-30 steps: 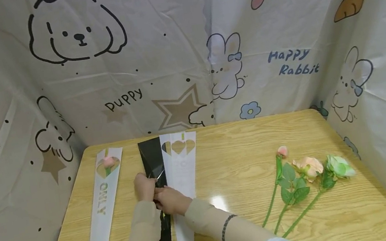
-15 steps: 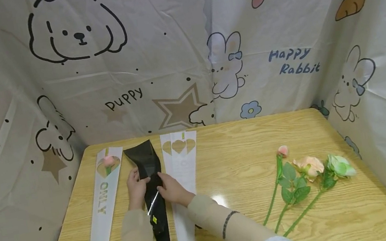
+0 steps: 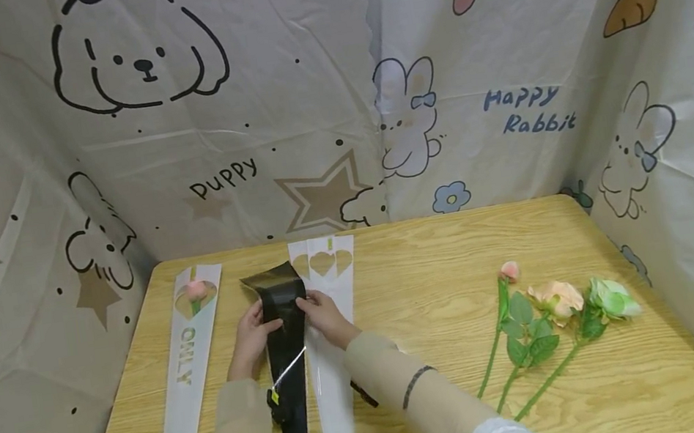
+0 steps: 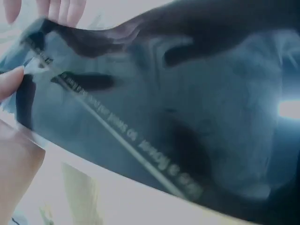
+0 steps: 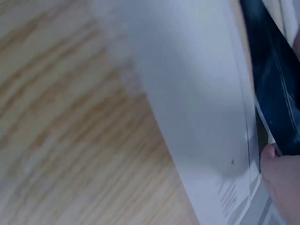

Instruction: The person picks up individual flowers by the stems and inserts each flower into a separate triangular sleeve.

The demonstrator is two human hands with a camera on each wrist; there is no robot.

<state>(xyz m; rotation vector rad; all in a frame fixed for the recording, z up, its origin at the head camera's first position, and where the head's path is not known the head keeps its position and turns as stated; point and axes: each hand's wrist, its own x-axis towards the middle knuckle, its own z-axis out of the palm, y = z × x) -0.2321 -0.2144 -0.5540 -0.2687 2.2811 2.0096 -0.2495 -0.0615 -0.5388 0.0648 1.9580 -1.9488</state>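
Between my two hands is a long, tapering black flower sleeve (image 3: 283, 307), its wide top end bent over. My left hand (image 3: 251, 339) pinches its left edge, thumb on the front. On the opposite edge, my right hand (image 3: 328, 317) pinches the sleeve a little higher up. Pale slanting lettering runs across the glossy black film (image 4: 140, 93) in the left wrist view. Beside it on the right lie overlapping white flower sleeves (image 3: 339, 425) with heart-shaped cutouts, partly under my right hand. Only part of the right hand (image 5: 283, 180) shows in the right wrist view.
On the left of the wooden table (image 3: 420, 265) lies a white sleeve (image 3: 177, 410) marked ONLY, with a pink flower (image 3: 196, 291) inside. A pink bud (image 3: 510, 271), a peach rose (image 3: 557, 300) and a green rose (image 3: 611, 298) lie at right. Printed cloth surrounds the table.
My hands were close together over the black sleeve, then parted to its two edges. The sleeve's upper part has bent over and shifted slightly right since half a second ago.
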